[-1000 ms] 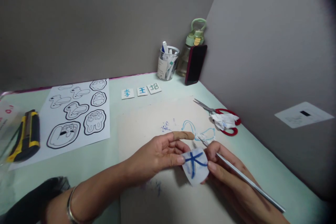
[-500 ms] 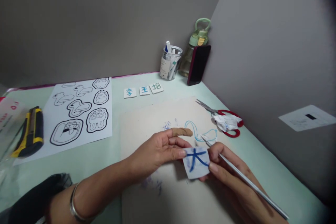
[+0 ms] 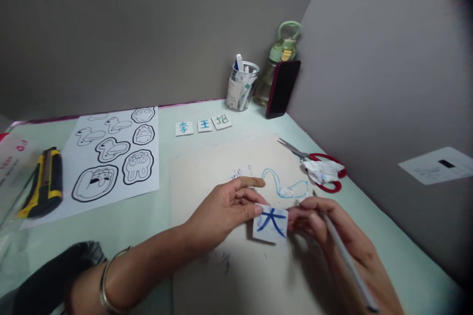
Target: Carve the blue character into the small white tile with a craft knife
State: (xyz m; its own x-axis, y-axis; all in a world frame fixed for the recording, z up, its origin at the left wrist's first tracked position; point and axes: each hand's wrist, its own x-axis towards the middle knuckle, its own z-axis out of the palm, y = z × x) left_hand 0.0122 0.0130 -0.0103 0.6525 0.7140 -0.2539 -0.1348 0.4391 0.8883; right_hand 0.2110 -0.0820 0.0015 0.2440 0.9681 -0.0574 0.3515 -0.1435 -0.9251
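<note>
Between the thumb and fingers of my left hand is a small white square tile bearing a dark blue brushed character. My right hand grips a slim silver craft knife, its narrow tip pointing away from me and slightly blurred. The right fingers are close to the tile's right edge; whether they touch it I cannot tell. Both hands hover over a beige board with purple ink smudges. Beyond the tile, a light blue bird outline is drawn on the board, with white scraps on it.
Red-handled scissors lie right, under crumpled white tissue. Three lettered tiles sit behind the board. A marker cup, green bottle and phone stand at the back. Left are a printed sheet and yellow-black utility knife.
My right hand has drawn back to the right from the tile, and the knife has turned steeper. The tile has shifted slightly left and tilted in my left hand.
</note>
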